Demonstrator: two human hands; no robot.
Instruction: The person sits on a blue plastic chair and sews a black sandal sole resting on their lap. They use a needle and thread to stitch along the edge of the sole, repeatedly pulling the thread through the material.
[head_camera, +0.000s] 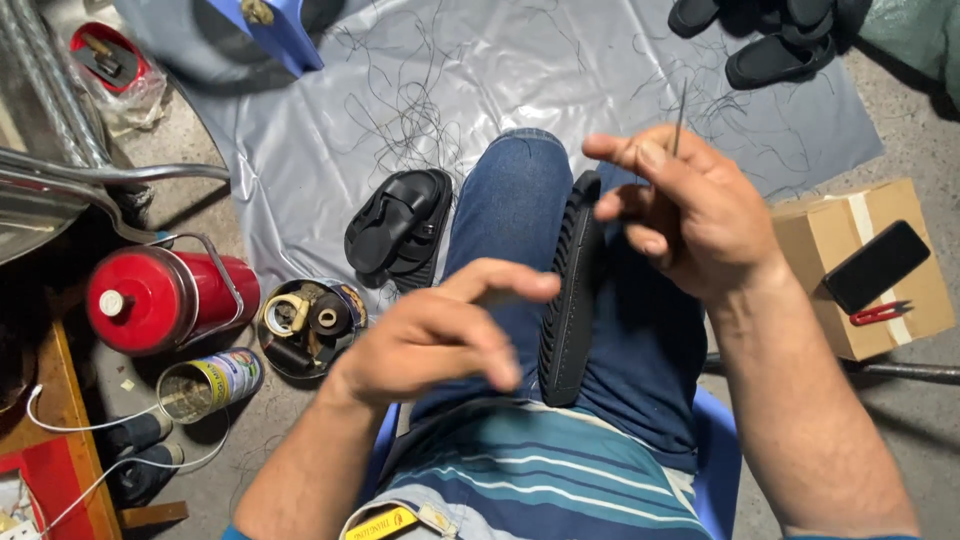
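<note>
A: Entry, head view. What lies on the lap?

B: A black rubber shoe sole with a ribbed tread (572, 290), stood on its edge between the blue-jeaned thighs, centre of frame. It runs from mid-frame down toward the striped shirt. Tread ridges face left; the edge is thick and dark, matte.

A: Hands?

B: Right hand (690, 215), right of centre, pinches a thin metal needle-like tool (680, 120) between thumb and fingers; the tool points up. Fingertips sit just beside the top end of the sole. Whether they touch it, I cannot tell. Left hand (440, 335), lower centre, is blurred, fingers loosely curled, holding nothing visible, just left of the sole.

A: Surroundings?

B: A black strapped sandal (398, 225) on the grey plastic sheet (520, 70), left of the knee. Loose dark threads scattered on the sheet. A round tin of thread spools (308, 325) at left, a red cylinder (160, 297) beside it. A cardboard box (865, 270) at right carries a black phone (877, 265).
</note>
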